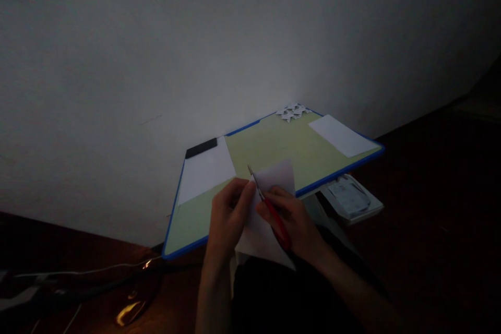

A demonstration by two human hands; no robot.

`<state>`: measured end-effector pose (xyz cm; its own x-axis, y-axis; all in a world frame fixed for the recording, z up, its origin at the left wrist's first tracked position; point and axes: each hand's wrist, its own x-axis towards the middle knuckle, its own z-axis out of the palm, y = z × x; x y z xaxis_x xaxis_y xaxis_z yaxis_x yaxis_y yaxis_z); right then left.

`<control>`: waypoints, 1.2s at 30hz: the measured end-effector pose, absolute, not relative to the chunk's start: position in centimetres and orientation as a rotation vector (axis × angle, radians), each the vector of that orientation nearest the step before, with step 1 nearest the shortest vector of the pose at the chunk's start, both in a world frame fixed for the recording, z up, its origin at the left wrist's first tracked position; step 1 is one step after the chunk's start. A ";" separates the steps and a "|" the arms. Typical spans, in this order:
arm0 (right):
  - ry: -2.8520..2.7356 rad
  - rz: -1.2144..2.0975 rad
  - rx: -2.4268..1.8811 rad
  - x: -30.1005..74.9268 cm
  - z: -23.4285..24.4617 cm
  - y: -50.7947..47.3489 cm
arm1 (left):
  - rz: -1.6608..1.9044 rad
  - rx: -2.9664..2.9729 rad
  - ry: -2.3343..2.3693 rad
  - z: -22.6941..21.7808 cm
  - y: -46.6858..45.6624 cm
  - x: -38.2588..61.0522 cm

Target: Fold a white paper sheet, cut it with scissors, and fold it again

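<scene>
My left hand pinches a sheet of white paper near its upper left edge. In my right hand is a pair of scissors with red handles, its blades pointing up and left. Those blades lie across the paper close to my left thumb; whether they are parted is too dim to tell. One part of the sheet rises behind the blades, and the rest hangs down over my lap. Both hands are at the near edge of a green board table with a blue rim.
White sheets lie on the table's left and right. A dark flat object rests at the back left. Several white star-shaped cutouts are piled at the back, by the wall. An open drawer juts out below the right side. Cables run at lower left.
</scene>
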<state>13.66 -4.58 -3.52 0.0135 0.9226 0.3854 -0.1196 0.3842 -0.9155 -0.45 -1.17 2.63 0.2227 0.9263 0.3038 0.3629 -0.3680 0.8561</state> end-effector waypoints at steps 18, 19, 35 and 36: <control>-1.118 1.149 -0.723 13.9 -1.6 1.4 | 1.165 1.940 1.235 4.2 5.2 0.3; -1.113 1.149 -0.728 13.9 -1.6 1.4 | 1.156 1.949 1.248 4.1 5.3 0.3; -1.263 1.063 -0.788 15.2 -2.0 1.2 | 1.117 1.969 1.245 4.6 5.6 0.1; -1.282 1.040 -0.792 15.4 -1.9 1.2 | 1.135 1.956 1.235 4.6 5.6 0.1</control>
<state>15.37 1.17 -1.93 -0.0217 0.9296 0.3679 -0.1682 0.3593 -0.9179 0.11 5.58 4.62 0.2186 0.9070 0.3599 0.4350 -0.4207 0.7961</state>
